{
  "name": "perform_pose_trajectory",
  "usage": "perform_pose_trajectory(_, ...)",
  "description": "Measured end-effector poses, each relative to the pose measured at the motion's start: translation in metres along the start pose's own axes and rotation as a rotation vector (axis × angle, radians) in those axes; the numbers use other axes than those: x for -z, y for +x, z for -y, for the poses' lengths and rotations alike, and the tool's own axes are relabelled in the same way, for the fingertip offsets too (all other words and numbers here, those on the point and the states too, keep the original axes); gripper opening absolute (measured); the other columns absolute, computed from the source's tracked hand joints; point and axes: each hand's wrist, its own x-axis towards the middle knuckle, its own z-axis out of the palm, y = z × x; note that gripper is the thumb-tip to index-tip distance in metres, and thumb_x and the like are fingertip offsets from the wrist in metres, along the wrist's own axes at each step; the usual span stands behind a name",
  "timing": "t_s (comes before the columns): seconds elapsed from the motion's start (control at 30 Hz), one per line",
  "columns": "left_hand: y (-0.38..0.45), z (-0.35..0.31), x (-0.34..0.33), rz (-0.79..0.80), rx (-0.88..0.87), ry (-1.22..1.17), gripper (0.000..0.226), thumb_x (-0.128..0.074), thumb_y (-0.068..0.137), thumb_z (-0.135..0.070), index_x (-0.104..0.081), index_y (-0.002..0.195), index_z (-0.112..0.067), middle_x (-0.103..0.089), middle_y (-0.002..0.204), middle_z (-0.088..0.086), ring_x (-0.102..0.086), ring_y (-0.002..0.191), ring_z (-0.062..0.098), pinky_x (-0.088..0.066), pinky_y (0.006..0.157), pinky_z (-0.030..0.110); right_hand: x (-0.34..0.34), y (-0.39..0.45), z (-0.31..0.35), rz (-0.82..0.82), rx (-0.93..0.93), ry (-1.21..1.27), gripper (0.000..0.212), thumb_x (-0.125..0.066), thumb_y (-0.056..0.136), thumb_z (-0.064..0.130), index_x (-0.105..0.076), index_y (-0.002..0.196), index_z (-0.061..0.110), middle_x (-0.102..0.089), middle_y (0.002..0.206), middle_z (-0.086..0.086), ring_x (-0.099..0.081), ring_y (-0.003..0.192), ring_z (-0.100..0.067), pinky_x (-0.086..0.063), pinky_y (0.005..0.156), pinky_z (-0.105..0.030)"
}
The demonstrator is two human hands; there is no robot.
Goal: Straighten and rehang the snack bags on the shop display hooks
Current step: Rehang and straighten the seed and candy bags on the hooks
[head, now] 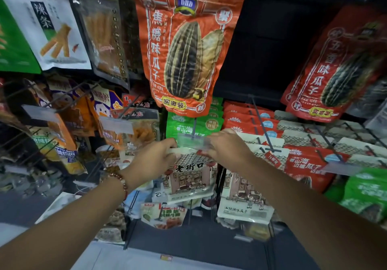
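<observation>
At the far left of the display rack we see a white bag (50,24) printed with fried strips hanging high, and beside it a clear dark-edged bag (102,37) of the same sort of sticks. Lower down, wire hooks (69,93) carry orange and purple packets (73,123).

Our left hand (152,161), a bead bracelet (121,181) on its wrist, pinches the top left corner of a cream snack bag (188,179) drawn with an old shopfront. Our right hand (226,146) grips the bag's top right corner, fingers curled over the edge just below a clear plastic price tag (192,141) at a hook's tip. The bag hangs tilted between both hands, in the middle of the rack.

Above it hangs a big orange sunflower-seed bag (186,45). Behind it sit green bags (188,121). To the right, red bags (247,119) and another cream bag (245,198) fill neighbouring hooks, and a red seed bag (335,70) hangs at the upper right.
</observation>
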Motion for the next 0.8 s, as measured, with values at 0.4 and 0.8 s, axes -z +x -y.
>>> perform_pose_trajectory(0.4, -0.058, -0.036, 0.009, 0.209, -0.109, 0.288, 0.037, -0.057, 0.092, -0.055, -0.059, 0.083, -0.02, -0.058, 0.065, 0.0, -0.054, 0.057, 0.011, -0.034, 0.05, 0.029, -0.013, -0.087, 0.033, -0.154, 0.012, 0.358, 0.014, -0.06, 0.094, 0.037, -0.068, 0.092, 0.026, -0.056, 0.084, 0.021, -0.05, 0.081, -0.001, -0.031, 0.083, -0.023)
perform_pose_trajectory(0.8, -0.05, -0.134, -0.057, 0.259, -0.355, 0.156, 0.036, -0.059, 0.094, -0.048, -0.059, 0.074, -0.019, -0.05, 0.053, -0.001, -0.047, 0.048, 0.011, -0.027, 0.045, 0.021, -0.003, -0.212, -0.036, -0.222, -0.219, 0.508, 0.012, -0.062, 0.093, 0.031, -0.071, 0.094, 0.024, -0.064, 0.086, 0.016, -0.058, 0.081, 0.0, -0.045, 0.066, -0.018)
